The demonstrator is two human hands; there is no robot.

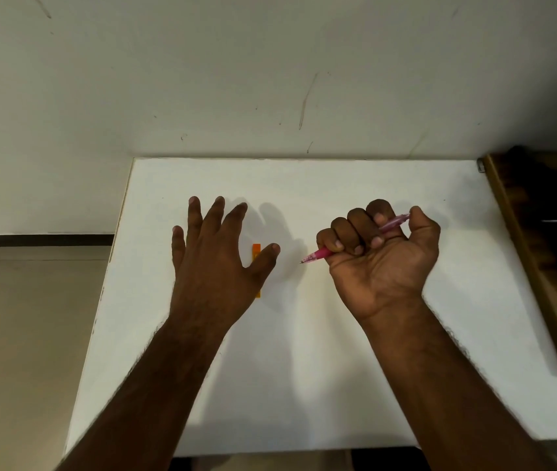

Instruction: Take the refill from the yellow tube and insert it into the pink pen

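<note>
The pink pen [355,240] sits inside the clenched right hand [384,258], which is turned palm up with all four fingers curled over the barrel; the pen's metal tip pokes out on the left side of the fist, toward the other hand, and its translucent rear end shows on the right, by the thumb. The left hand [214,266] is spread flat, palm down, fingers apart and grasping nothing, over the white tabletop [304,368]. Under it lies the yellow tube [256,254], an orange-yellow strip running away from the person; only its far end shows between thumb and index finger, plus a sliver at the near edge of the hand, the rest being hidden. Whether the left hand touches the tube cannot be told. What the tube holds cannot be seen. The two hands are near each other but apart, the pen's tip pointing into the gap between them.
</note>
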